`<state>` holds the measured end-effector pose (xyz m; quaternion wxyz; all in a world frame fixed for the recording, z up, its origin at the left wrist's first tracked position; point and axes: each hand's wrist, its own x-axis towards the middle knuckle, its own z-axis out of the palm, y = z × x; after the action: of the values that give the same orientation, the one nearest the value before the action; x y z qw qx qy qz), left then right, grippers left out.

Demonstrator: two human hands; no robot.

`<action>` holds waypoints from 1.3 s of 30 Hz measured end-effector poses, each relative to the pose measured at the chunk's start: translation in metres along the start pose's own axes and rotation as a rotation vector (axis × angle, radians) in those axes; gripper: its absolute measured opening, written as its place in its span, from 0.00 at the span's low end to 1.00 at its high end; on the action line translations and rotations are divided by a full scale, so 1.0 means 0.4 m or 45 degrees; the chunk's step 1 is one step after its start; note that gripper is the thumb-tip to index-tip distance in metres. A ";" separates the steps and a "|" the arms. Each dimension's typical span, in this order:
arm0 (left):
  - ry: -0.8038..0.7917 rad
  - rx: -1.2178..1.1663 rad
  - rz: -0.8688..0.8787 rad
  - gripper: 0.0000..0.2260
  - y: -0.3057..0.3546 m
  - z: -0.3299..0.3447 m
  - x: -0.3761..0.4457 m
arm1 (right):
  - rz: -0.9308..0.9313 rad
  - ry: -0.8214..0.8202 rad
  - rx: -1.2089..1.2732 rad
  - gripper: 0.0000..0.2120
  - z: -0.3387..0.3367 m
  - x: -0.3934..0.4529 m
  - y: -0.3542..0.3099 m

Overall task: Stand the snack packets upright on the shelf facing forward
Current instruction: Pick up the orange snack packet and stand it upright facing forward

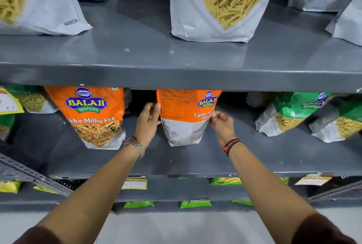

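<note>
The upright orange plastic snack packet (92, 114) on the middle shelf reads "BALAJI WAFERS" and "Tikha Mitha Mix". The turned orange packet (184, 118) beside it shows "BALAJI WAFERS", "Tikha Mi… Mix" and a barcode. The white pouch of yellow sticks (39, 8) above reads "NAMKEEN".

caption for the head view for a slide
Both hands, left and right, turn an orange snack packet on the grey shelf.
</note>
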<state>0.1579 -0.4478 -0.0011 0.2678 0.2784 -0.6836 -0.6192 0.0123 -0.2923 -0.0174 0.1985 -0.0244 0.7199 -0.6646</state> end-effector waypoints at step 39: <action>-0.036 -0.190 -0.148 0.33 -0.054 0.212 -0.198 | 0.034 -0.484 -0.189 0.24 -0.044 -0.012 -0.033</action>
<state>0.1543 -0.3340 -0.0321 0.2418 0.2881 -0.6221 -0.6867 0.0083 -0.2758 -0.0027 0.3374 -0.1542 0.7167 -0.5905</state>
